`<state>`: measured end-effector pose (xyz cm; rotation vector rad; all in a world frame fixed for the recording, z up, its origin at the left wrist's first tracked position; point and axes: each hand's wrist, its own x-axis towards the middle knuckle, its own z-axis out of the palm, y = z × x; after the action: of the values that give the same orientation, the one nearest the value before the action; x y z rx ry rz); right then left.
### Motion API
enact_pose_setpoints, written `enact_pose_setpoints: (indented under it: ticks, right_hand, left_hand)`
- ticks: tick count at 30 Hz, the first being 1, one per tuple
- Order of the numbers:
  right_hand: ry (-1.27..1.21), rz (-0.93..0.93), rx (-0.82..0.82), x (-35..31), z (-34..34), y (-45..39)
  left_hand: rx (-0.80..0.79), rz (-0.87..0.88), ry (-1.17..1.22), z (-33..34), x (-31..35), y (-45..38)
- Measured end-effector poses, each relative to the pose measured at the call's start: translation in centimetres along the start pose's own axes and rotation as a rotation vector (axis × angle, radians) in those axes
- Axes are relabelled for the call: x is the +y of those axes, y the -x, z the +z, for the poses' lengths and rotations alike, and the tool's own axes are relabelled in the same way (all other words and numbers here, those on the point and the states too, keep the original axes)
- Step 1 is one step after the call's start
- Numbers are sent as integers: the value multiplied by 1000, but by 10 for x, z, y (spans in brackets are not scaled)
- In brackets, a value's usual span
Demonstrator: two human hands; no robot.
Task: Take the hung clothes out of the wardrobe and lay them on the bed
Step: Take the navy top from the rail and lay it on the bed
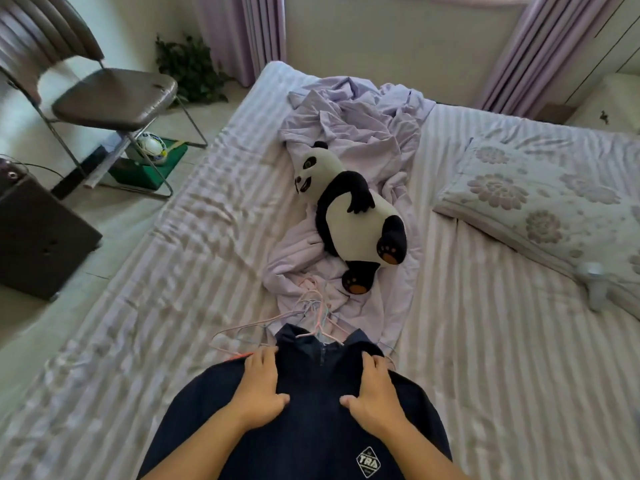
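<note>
Hands flat on top (311, 393): left (258, 393) and right (375, 396), fingers spread, pressed on its shoulders, likely to smooth it. Lay at near edge of bed (173, 271), collar toward far side. Hangers (311, 317) bunched just past collar, probably under other clothes. Panda (353, 209) farther off on lilac sheet (346, 119).

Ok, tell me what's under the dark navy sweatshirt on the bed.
Under the dark navy sweatshirt thin pastel wire hangers stick out at its collar, on the striped bed sheet. Whether other clothes lie beneath is hidden.
</note>
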<state>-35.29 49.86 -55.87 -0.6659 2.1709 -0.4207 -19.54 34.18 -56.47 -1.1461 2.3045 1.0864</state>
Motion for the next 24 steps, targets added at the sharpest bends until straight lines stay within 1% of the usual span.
enact_pose_setpoints:
  ticks: [3, 6, 8, 12, 15, 18, 20, 24]
  right_hand:
    - [14, 8, 1, 11, 15, -15]
    - [42, 2, 0, 20, 25, -24]
    - [61, -17, 7, 24, 27, -26]
    - [67, -37, -4, 27, 28, -20]
    - [51, -43, -46, 23, 24, -7]
    - [-3, -31, -53, 12, 13, 8]
    - [-55, -46, -22, 2, 2, 22]
    - [-31, -135, 57, -26, -22, 66]
  left_hand:
    - [-15, -12, -57, 20, -9, -12]
    - [18, -15, -94, 34, -17, -17]
    - [42, -2, -102, 39, -20, -17]
    - [31, 2, -85, 40, -19, -12]
    - [20, -23, -21, 30, -11, -1]
    - [18, -42, 15, 12, 1, 15]
    - [25, -28, 0, -2, 11, 28]
    - [55, 36, -53, -34, 33, 65]
